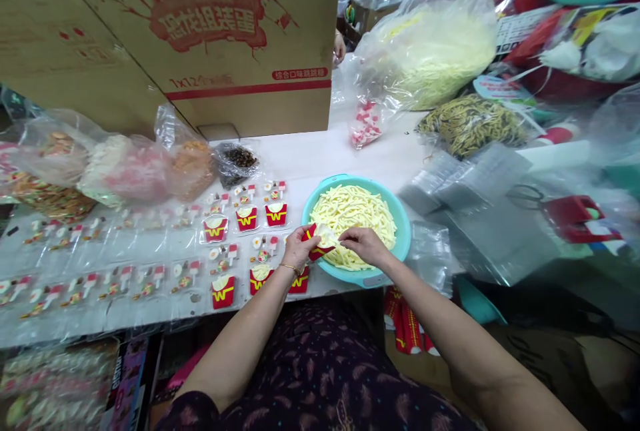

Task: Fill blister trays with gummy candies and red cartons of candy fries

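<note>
My left hand (297, 250) is closed around a small red fries box (320, 252) with a yellow W, its white inside tilted toward the right. The box is over the left part of a turquoise basin (404, 234) full of pale yellow toy-like fries (350, 203). Beside the mouth of the box, over the basin, my right hand (367, 245) has its fingertips pinched together; what they hold, if anything, is too small to make out. Left of the basin, several red boxes with pale fries (223, 292) lie on clear packs with small food-shaped pieces.
A large cardboard carton (250, 98) stands at the back left. Bags of small pieces (127, 168) line the table's rear. A big bag of pale fries (430, 51) sits at the back right, with clear plastic boxes (450, 178) nearer. Another person's hand (339, 48) shows behind the carton.
</note>
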Demonstrator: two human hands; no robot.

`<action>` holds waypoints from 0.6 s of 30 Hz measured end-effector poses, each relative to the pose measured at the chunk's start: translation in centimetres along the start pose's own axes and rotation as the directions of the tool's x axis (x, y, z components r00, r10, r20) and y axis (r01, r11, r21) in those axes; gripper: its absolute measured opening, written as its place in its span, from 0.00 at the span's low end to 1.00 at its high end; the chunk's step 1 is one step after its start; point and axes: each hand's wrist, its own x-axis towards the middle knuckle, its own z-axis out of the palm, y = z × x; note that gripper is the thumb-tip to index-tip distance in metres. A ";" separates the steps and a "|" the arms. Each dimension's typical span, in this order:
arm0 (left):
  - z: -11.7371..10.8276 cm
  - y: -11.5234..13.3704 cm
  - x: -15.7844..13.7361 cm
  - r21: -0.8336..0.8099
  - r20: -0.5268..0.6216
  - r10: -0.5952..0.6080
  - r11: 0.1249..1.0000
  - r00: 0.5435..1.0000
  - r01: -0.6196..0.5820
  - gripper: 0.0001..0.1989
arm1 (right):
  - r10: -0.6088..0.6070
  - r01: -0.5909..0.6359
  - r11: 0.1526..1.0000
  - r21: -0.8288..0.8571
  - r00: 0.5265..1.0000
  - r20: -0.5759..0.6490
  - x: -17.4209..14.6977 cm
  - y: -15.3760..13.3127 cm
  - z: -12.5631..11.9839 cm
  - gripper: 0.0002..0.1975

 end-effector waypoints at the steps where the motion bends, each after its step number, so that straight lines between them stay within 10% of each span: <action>1: -0.1 0.0 0.0 -0.026 -0.017 -0.004 1.000 1.000 0.003 0.21 | 0.015 -0.014 0.999 0.035 1.000 -0.026 0.0 0.2 -0.6 0.06; 9: -0.2 0.3 -0.3 -0.158 0.028 0.003 0.987 1.000 0.002 0.24 | -0.130 0.098 0.982 -0.162 0.972 -0.196 0.6 0.4 -3.6 0.08; 18: -0.1 -0.7 -1.0 -0.047 -0.020 0.126 0.991 0.992 -0.127 0.20 | -0.198 0.242 0.950 -0.196 0.955 0.221 3.1 -4.0 2.4 0.10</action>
